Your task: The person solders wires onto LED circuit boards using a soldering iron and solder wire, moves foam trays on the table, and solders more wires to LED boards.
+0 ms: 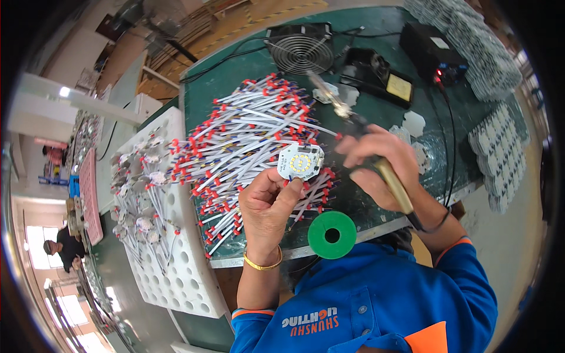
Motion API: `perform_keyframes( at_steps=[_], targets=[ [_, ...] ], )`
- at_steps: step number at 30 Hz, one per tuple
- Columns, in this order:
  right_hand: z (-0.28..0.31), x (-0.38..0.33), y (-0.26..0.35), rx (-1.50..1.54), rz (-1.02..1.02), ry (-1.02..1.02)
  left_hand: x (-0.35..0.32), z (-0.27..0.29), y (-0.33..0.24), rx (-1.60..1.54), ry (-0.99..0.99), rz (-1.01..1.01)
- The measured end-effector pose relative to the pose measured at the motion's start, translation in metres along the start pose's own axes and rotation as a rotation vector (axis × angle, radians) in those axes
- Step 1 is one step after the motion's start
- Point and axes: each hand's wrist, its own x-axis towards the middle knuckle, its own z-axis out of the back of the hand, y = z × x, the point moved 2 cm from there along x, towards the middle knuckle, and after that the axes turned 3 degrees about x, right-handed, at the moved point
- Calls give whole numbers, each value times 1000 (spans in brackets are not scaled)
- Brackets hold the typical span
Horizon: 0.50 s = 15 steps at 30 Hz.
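Note:
My left hand (268, 206) holds a small round white LED board (301, 161) up by its edge, just above the green mat (235, 82). Its face with yellow chips points up at me. My right hand (379, 167) grips a soldering iron (376, 159) by its yellowish handle, the metal tip pointing up and away to the left. The iron's tip is apart from the board. A large heap of white wires with red and blue ends (247, 141) lies on the mat right behind my left hand.
A green solder spool (332, 235) sits at the bench's near edge. A white perforated tray (176, 265) on the left holds wired boards. A small fan (301, 50), a soldering station (432, 53), an iron stand with sponge (382, 79) and stacks of LED boards (497, 147) stand farther back. Another person (65, 247) works far left.

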Motion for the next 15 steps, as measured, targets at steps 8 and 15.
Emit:
perform_keyframes(
  at_steps=[8,15],
  targets=[
    [16,-27,31,121,44,-4,-8,-8,-13,-196,-66,-52],
    [28,-30,38,163,142,39,-16,-14,-31,-197,-100,-102]
  ],
)
